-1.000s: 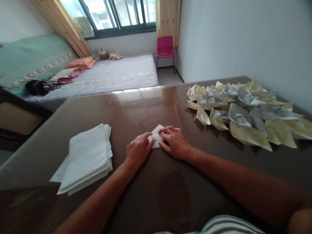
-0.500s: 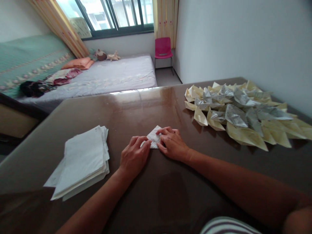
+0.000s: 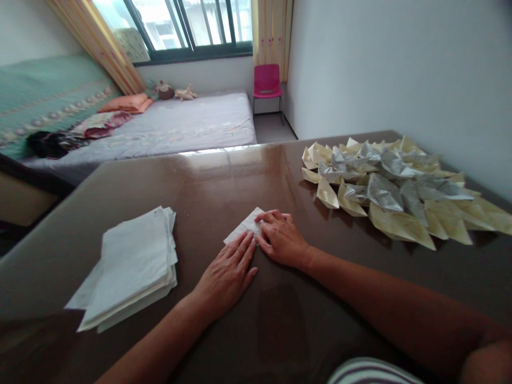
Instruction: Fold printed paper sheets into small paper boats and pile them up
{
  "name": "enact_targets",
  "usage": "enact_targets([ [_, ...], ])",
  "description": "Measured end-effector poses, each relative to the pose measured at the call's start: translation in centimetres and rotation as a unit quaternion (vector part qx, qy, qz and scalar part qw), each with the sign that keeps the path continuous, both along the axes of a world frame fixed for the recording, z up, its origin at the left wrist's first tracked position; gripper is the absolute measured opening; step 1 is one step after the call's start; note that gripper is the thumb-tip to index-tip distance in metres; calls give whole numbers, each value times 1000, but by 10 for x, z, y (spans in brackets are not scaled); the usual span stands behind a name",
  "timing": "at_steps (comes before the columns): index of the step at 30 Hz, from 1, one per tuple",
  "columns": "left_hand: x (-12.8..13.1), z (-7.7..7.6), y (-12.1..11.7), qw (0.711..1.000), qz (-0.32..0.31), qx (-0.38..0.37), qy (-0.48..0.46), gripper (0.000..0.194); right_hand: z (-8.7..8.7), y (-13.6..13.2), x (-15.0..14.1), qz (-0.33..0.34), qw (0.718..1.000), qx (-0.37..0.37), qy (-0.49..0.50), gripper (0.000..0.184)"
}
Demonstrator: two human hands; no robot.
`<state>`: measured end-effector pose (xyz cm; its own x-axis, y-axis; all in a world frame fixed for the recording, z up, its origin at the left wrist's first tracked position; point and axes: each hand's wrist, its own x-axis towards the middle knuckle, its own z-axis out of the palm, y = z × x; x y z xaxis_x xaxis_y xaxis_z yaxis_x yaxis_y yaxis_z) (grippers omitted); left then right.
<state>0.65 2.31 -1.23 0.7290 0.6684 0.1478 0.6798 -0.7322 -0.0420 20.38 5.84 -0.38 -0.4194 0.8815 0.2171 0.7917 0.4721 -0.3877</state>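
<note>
Fingers (image 3: 239,246) of the person's left hand (image 3: 222,278) lie straight and flat, pressing their tips on the near side of a small folded white paper (image 3: 248,222), with the thumb spread away from them. The right hand (image 3: 282,237) has its fingers bent, tips down on the paper's right side; whether its thumb and fingertips pinch the paper cannot be told. The paper lies on the glossy brown table (image 3: 236,184), one straight edge slanting up to a corner that points away from the person, its near and right edges mostly covered. To the left, a strip of bare tabletop separates the left hand from a stack of white sheets (image 3: 134,256), its edges uneven and one sheet jutting out at the near left corner. Farther off to the right, overlapping paper boats (image 3: 384,191), cream and printed grey, crowd toward the table's far right corner, well apart from the hands. Open brown surface runs from the folded paper to the table's far edge. Beyond that edge are a bed (image 3: 204,120), a magenta chair (image 3: 267,80) beside it, and a dark-framed window (image 3: 194,52).
</note>
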Motion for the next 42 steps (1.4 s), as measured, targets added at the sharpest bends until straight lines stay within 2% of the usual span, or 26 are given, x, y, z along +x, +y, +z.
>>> enact_targets([
  [4, -2, 1, 0, 1000, -7, -21, 1, 56, 4, -1, 2, 12, 999, 14, -33, 14],
  [10, -3, 4, 1, 999, -4, -37, -8, 53, 9, -19, 5, 103, 979, 85, -155, 36],
  [14, -5, 7, 3, 999, -4, -37, -4, 51, 10, -34, 3, 97, 965, 103, -222, 40],
  [20, -14, 11, 13, 1000, -15, -13, 6, 40, 13, -39, -1, 86, 955, 117, -260, 34],
  [26, -18, 19, 22, 997, -23, 54, 54, 32, 19, -31, -8, 55, 963, 103, -243, 29],
  [31, -9, 25, 22, 992, 14, 108, 71, 24, 23, -30, -10, 41, 972, 92, -213, 34],
  [33, -5, 26, 18, 990, 23, 123, 58, 18, 23, -29, -9, 43, 975, 89, -200, 30],
  [37, 3, 28, 5, 991, -13, 127, -33, 9, 22, -16, 3, 91, 977, 94, -166, 19],
  [39, 3, 29, 3, 991, -28, 95, -89, 14, 18, -3, 13, 130, 979, 88, -129, 19],
  [42, -7, 26, 13, 990, -4, 34, -138, 24, 8, 17, 25, 190, 979, 69, -31, 24],
])
